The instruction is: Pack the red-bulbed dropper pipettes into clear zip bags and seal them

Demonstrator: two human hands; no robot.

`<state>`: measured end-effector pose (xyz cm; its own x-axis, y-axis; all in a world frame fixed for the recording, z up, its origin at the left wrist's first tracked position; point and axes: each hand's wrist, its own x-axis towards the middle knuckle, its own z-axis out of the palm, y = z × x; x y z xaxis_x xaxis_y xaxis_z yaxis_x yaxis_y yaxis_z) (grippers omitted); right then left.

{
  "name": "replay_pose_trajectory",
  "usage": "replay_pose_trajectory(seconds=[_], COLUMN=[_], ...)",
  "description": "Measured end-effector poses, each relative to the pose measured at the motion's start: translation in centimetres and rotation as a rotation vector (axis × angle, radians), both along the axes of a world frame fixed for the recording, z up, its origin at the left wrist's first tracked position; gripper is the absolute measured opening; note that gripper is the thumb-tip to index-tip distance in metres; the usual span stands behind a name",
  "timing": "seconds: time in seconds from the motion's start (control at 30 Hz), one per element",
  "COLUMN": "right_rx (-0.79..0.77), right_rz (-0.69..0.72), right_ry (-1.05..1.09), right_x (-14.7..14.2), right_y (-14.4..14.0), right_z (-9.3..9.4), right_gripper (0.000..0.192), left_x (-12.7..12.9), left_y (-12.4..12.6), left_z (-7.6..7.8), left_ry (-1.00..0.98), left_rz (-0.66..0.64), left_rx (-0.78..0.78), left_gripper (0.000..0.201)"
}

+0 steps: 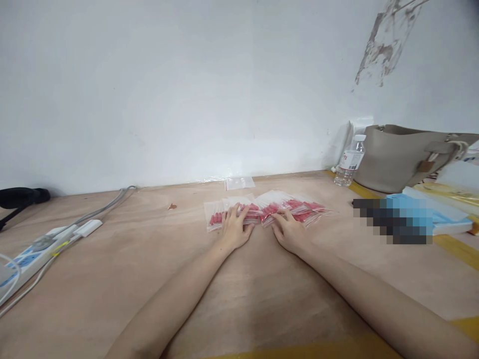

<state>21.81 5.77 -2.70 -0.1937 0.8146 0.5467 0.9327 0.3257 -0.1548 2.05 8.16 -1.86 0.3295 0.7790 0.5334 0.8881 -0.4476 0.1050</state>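
Several clear zip bags of small red pieces (299,207) lie in an overlapping row on the wooden table (112,279), toward its far side. My left hand (235,228) rests flat on the left bags, fingers spread over them. My right hand (288,232) lies flat on the bags to the right, fingertips touching the plastic. Neither hand is closed around a bag. An empty-looking clear bag (239,183) lies against the white wall behind the row.
A white and blue power strip (41,249) with grey cables sits at the left edge, a black object (18,198) behind it. At the right stand a water bottle (350,160), a beige handbag (407,157) and blue packets (445,212).
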Motion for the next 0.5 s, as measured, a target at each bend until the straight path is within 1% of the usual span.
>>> replay_pose_trajectory(seconds=[0.03, 0.1, 0.17, 0.2, 0.23, 0.3, 0.37, 0.43, 0.5], right_rx=[0.020, 0.076, 0.148, 0.177, 0.194, 0.192, 0.166, 0.152, 0.133], right_rz=[-0.011, 0.001, 0.072, 0.130, 0.196, 0.327, 0.432, 0.495, 0.521], right_ry=[0.008, 0.014, -0.007, -0.028, -0.058, -0.136, -0.223, -0.293, -0.340], right_x=[0.0, 0.0, -0.1, -0.4, -0.8, -2.1, -4.1, -6.4, -8.7], right_y=[-0.1, -0.2, -0.2, -0.2, -0.1, 0.3, 0.9, 1.8, 2.7], right_z=[0.0, 0.1, 0.4, 0.7, 1.0, 1.8, 2.6, 3.2, 3.4], right_gripper=[0.031, 0.030, 0.027, 0.026, 0.025, 0.029, 0.040, 0.048, 0.045], left_x=[0.1, -0.5, -2.2, -3.3, -4.4, -6.8, -8.6, -9.7, -10.3], left_y=[-0.1, -0.3, -0.4, -0.4, -0.4, -0.4, -0.5, -0.7, -1.1], left_z=[0.1, 0.5, 0.9, 1.0, 1.0, 0.8, 0.5, 0.3, 0.3], left_ry=[-0.032, -0.099, -0.145, -0.157, -0.154, -0.104, -0.048, -0.026, -0.029], left_rz=[-0.015, -0.039, -0.022, -0.001, 0.014, 0.000, -0.045, -0.072, -0.073], left_rx=[0.025, 0.094, 0.149, 0.148, 0.115, -0.038, -0.178, -0.227, -0.225], left_gripper=[0.058, 0.058, 0.052, 0.049, 0.048, 0.050, 0.052, 0.051, 0.050])
